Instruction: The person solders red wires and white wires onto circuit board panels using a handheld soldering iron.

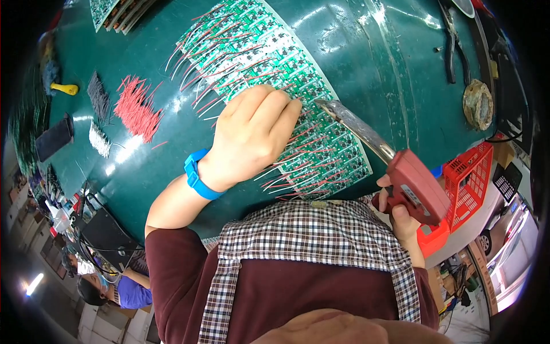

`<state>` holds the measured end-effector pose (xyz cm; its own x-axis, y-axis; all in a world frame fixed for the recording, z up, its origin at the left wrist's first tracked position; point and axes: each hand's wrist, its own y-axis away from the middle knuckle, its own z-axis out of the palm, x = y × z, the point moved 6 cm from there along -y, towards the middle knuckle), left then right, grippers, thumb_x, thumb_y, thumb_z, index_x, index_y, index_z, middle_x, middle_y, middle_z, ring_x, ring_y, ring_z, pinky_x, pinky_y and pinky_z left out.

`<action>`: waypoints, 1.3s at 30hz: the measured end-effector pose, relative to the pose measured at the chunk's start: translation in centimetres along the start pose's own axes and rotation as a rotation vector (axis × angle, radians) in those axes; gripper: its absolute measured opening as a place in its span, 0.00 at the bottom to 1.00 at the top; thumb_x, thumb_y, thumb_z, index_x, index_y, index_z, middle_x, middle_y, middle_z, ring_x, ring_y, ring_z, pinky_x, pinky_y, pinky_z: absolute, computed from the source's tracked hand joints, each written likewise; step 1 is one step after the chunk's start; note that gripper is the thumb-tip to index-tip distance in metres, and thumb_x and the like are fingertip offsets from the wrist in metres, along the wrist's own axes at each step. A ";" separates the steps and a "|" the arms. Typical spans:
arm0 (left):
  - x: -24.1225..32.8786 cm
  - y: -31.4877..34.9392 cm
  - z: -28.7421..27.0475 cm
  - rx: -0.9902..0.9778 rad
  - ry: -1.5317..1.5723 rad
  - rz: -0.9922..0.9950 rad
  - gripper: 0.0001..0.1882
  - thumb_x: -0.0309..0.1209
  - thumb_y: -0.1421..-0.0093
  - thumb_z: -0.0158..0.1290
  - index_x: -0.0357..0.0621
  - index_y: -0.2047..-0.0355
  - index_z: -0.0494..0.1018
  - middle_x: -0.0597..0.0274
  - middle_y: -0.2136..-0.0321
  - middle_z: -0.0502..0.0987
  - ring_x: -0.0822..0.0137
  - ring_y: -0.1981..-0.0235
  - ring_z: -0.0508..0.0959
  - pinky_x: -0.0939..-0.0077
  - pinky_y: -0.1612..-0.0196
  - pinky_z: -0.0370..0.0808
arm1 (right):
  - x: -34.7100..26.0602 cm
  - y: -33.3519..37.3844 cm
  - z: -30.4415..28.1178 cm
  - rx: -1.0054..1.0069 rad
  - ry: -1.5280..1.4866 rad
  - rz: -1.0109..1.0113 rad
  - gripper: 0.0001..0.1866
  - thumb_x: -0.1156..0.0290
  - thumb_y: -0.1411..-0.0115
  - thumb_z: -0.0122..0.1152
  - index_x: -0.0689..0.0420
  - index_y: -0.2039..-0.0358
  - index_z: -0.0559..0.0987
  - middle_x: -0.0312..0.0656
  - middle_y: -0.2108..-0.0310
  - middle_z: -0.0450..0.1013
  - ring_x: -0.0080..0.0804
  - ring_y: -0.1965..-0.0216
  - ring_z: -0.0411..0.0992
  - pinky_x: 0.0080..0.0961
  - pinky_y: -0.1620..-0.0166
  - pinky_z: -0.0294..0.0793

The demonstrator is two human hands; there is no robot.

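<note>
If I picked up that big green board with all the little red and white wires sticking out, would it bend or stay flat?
The green board looks thin and wide, so it would probably flex a little, not flop. The wires stick out loosely and would likely wobble or snag. The left hand presses it flat, which hints it slides easily on the smooth mat.

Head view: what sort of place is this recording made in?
Most likely an electronics assembly workshop. A green circuit board panel with soldered wire leads lies on the bench, the right hand holds a red soldering gun, and cut red wires lie piled nearby.
</note>
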<state>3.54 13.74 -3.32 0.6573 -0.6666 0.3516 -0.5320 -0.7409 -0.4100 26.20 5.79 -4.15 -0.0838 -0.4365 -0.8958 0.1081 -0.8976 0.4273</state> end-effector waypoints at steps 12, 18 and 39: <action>0.0 0.1 0.4 -0.055 -0.038 0.005 0.13 0.25 0.61 0.50 0.38 0.71 0.71 0.61 0.73 0.67 0.65 0.68 0.70 0.75 0.68 0.70 | 0.8 -0.6 0.7 -0.059 -0.057 0.064 0.42 0.67 0.56 0.65 0.64 0.45 0.52 0.52 0.61 0.69 0.21 0.74 0.68 0.13 0.73 0.68; 0.2 0.1 0.3 -0.003 -0.019 0.018 0.16 0.22 0.64 0.50 0.34 0.69 0.71 0.59 0.74 0.68 0.62 0.72 0.70 0.73 0.73 0.69 | 0.0 -0.4 0.0 -0.041 -0.020 -0.018 0.38 0.60 0.53 0.63 0.65 0.47 0.57 0.52 0.58 0.67 0.23 0.76 0.67 0.14 0.75 0.66; 0.3 -0.3 -0.1 -0.011 -0.124 0.061 0.11 0.26 0.61 0.49 0.39 0.74 0.70 0.63 0.75 0.67 0.67 0.70 0.70 0.77 0.67 0.69 | -0.7 -0.4 0.1 0.009 0.073 -0.061 0.36 0.51 0.52 0.60 0.67 0.52 0.62 0.51 0.63 0.68 0.23 0.83 0.63 0.16 0.81 0.62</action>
<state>3.87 13.74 -2.96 0.6841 -0.6957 0.2190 -0.5786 -0.7004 -0.4179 26.11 6.46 -3.64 -0.0171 -0.3755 -0.9267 0.0964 -0.9231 0.3723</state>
